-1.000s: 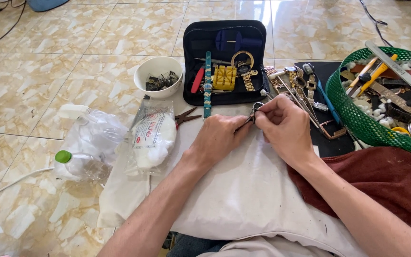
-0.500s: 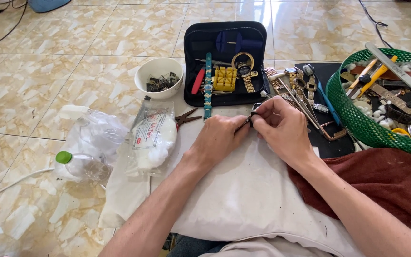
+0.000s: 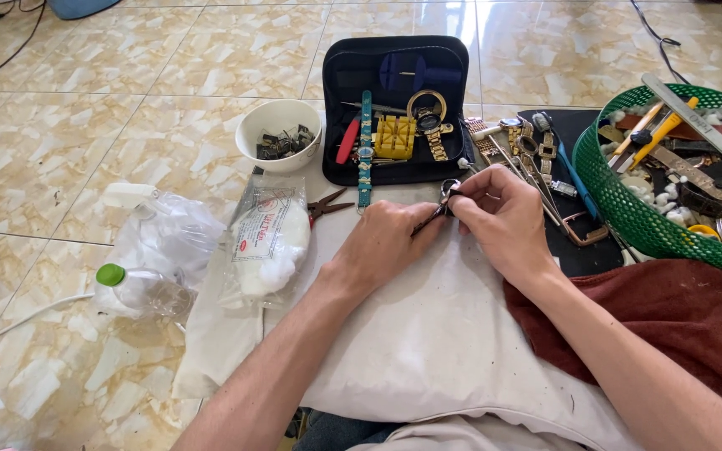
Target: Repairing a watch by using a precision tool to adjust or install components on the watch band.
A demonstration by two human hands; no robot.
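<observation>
Just below the black tool case (image 3: 394, 67), the left hand (image 3: 382, 246) is pinching a thin tool (image 3: 428, 221) with fingers curled shut, touching the small watch part (image 3: 449, 190) that the right hand (image 3: 503, 221) is gripping between closed fingertips.

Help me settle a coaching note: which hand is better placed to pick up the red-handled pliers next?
Probably the left hand. The red-handled pliers lie just beside it on the white cloth, while the right hand sits farther off and pinches the small metal piece.

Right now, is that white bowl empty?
No, the white bowl by the black case holds a small pile of dark metal bits.
</observation>
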